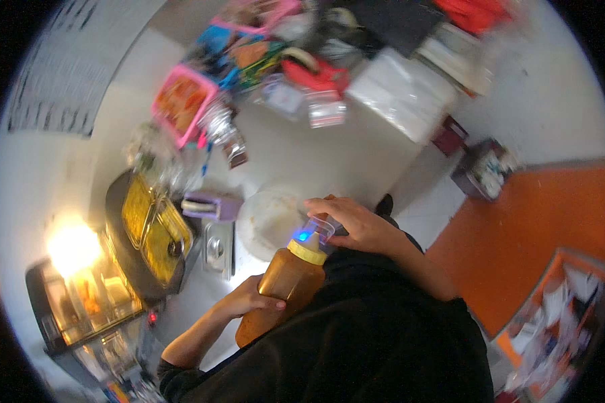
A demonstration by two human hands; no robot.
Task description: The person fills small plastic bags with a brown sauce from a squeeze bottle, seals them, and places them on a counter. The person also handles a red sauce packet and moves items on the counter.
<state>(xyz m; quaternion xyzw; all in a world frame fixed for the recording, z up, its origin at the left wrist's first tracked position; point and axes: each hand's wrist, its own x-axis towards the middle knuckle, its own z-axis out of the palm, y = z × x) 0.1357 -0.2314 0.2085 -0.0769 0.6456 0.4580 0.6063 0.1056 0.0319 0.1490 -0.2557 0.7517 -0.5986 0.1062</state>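
Note:
My left hand point(254, 299) is wrapped around the body of a large squeeze bottle point(290, 277) filled with brown sauce, tilted up and away from me. Its yellow collar point(307, 252) carries a pale nozzle. At the nozzle tip, my right hand point(357, 225) pinches a small clear plastic cup point(325, 229) by its rim. Whether the nozzle reaches inside the cup I cannot tell. A bright blue spot of light shows beside it. Just beyond the bottle, a round whitish bowl point(262, 218) with brownish smears rests on the counter.
To the left are a purple tape dispenser point(212, 206), a small metal pan point(218, 250), a dark warmer with yellow food point(139, 211) and a lit glass case point(91, 295). Pink baskets point(210, 87) and plastic bags point(403, 91) cover the far counter. At right stand a bin point(474, 181) and an orange-edged crate point(517, 344).

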